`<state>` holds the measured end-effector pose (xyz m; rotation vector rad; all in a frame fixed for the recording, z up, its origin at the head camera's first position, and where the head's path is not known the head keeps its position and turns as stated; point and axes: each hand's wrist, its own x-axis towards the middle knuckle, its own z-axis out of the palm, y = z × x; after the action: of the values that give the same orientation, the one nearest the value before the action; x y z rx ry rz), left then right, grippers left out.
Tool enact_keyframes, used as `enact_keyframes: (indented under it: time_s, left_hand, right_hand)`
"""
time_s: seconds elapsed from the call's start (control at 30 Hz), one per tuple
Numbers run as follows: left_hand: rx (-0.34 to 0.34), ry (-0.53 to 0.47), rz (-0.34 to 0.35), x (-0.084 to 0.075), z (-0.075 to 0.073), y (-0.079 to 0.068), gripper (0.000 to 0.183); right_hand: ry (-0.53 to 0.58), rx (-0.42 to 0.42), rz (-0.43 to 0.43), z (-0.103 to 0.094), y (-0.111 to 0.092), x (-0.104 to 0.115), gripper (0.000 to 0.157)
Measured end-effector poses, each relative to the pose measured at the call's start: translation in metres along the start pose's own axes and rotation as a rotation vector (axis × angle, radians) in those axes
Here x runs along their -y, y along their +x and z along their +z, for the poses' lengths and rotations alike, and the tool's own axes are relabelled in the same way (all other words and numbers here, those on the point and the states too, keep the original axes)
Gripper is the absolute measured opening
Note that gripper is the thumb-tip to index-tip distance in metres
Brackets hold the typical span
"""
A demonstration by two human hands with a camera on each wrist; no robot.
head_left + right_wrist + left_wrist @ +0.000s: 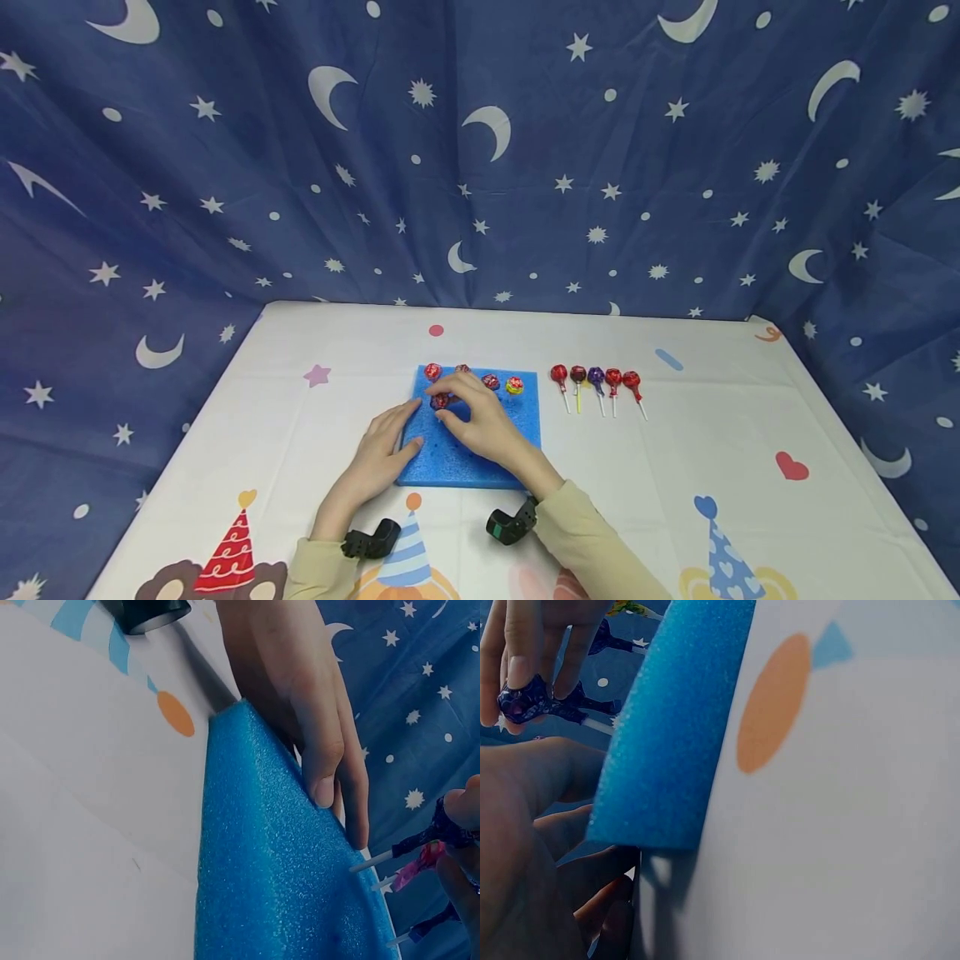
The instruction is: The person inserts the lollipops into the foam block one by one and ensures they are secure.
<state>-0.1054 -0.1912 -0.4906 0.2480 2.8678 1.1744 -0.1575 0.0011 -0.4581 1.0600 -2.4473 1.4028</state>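
A blue foam block (465,467) lies on the table with several wrapped lollipops standing in it by their sticks. My right hand (480,421) pinches the wrapped head of a dark purple lollipop (525,701) between thumb and fingers, over the block's left part. In the right wrist view this lollipop's white stick (371,861) meets the foam. My left hand (381,457) rests against the block's left edge, fingers extended. Behind the right hand stand a red lollipop (432,372), a dark red lollipop (491,382) and a yellow-and-red lollipop (514,385); another is partly hidden by the fingers.
Right of the block, several lollipops (596,377) lie in a row on the white printed tablecloth (720,433), heads away from me. A blue curtain (540,208) with moons and stars hangs behind the table. Each wrist carries a black camera (512,523).
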Motion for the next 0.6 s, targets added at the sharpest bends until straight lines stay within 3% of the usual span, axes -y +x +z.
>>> enact_keyframes:
  time_s: [0.2,0.6]
  left_hand:
    - [0.007,-0.003,-0.01,0.0013,-0.0002,-0.0002,0.059]
    - [0.012,-0.011,-0.011,0.0005,-0.0011,-0.001,0.059]
  right_hand:
    - [0.061,-0.002,-0.003,0.0012,-0.0008,-0.0029,0.023]
    - [0.015,0.014,0.023,0.0041,-0.001,-0.0045,0.022]
